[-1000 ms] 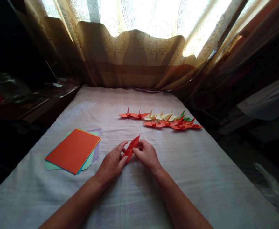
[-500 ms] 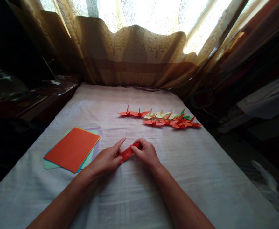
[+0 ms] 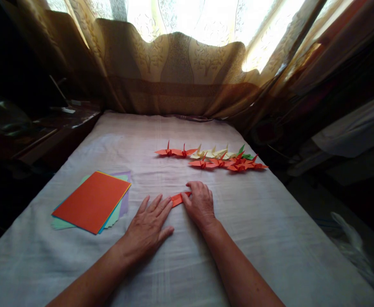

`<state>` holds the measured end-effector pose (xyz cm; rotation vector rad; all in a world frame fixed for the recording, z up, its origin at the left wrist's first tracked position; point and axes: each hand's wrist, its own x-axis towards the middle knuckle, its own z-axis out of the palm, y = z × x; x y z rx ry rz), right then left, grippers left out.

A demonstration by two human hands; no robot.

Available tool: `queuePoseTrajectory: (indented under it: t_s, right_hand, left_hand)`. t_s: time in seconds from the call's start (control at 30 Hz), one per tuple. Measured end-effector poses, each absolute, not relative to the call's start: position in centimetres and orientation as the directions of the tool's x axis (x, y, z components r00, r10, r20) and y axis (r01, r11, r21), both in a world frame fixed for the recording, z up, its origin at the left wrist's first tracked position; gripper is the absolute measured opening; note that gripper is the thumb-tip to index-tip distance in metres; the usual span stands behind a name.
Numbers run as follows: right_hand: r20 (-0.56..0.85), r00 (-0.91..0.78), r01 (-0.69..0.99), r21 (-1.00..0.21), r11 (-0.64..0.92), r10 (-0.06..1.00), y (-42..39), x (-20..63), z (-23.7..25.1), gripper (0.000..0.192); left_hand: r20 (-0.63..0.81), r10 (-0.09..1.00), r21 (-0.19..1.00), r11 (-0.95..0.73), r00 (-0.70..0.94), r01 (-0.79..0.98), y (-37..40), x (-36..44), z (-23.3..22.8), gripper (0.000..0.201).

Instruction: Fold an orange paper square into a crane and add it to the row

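a row of finished paper cranes [image 3: 212, 157] lies done; the left hand [image 3: 148, 228] and right hand [image 3: 201, 204], fingers flat and spread, press an orange folded piece [image 3: 179, 198] mid-fold. a stack of unfolded coloured sheets [image 3: 92, 201] waits beside.

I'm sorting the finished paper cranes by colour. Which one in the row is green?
The green crane, near the right end of the row, partly hidden behind the red ones; the others are orange-red or pale yellow.

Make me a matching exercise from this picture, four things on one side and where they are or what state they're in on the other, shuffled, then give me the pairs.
1. left hand
2. folded orange paper
3. stack of paper sheets
4. paper cranes

A. lined up on the far side of the cloth
B. pressed flat between both hands
C. lying left of the hands, orange sheet on top
D. palm down, fingers spread

Pairs: 1-D, 2-B, 3-C, 4-A
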<state>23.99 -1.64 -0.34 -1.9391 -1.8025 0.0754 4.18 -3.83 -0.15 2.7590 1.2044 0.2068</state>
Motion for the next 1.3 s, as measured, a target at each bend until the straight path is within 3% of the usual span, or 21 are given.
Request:
queuePoseTrajectory:
  t_s: [0.07,0.17,0.23,0.33,0.47,0.77,0.93,1.1,1.2,1.3]
  right_hand:
    - [0.375,0.071,0.919,-0.386,0.086,0.924,-1.9,24.1,-0.7,0.023]
    - [0.463,-0.166,0.87,-0.347,0.35,0.871,-2.9,24.1,-0.9,0.032]
    - [0.39,-0.358,0.809,-0.324,0.49,0.848,-3.8,24.1,-0.9,0.038]
    - [0.182,-0.478,0.8,-0.314,0.511,0.859,-5.1,24.3,-0.8,0.049]
    - [0.021,-0.423,0.868,-0.279,0.412,0.906,-5.7,25.3,-0.4,0.058]
    - [-0.054,-0.332,0.915,-0.26,0.308,0.942,-5.6,25.6,0.0,0.059]
    - [-0.028,-0.299,0.928,-0.242,0.284,0.954,-5.8,25.2,-0.2,0.058]
    - [0.046,-0.243,0.941,-0.23,0.247,0.969,-6.1,24.8,-0.3,0.054]
    - [0.12,-0.187,0.957,-0.202,0.208,0.975,-6.4,24.3,-0.1,0.049]
    - [0.181,-0.131,0.971,-0.173,0.162,0.975,-6.8,24.0,0.3,0.036]
  left_hand:
    - [-0.004,0.711,0.178,-0.691,0.703,0.701,-3.9,3.7,-0.1,0.068]
    - [-0.042,0.685,0.185,-0.71,0.728,0.679,-3.7,3.3,0.0,0.075]
    - [-0.024,0.685,0.179,-0.713,0.728,0.678,-3.5,3.2,0.0,0.076]
    - [-0.002,0.684,0.169,-0.719,0.73,0.674,-3.4,3.3,0.0,0.078]
    - [-0.028,0.669,0.169,-0.729,0.743,0.663,-3.4,2.5,0.2,0.077]
    - [-0.075,0.683,0.123,-0.717,0.727,0.686,-4.2,-1.0,1.0,0.074]
    - [-0.028,0.684,0.035,-0.728,0.729,0.685,-3.9,-1.4,1.3,0.073]
    - [0.14,0.791,-0.106,-0.586,0.596,0.803,-4.7,0.0,1.7,0.058]
    - [0.216,0.786,-0.068,-0.58,0.579,0.812,-5.7,2.8,1.1,0.056]
    - [0.18,0.757,0.032,-0.643,0.628,0.765,-5.9,5.7,0.4,0.05]
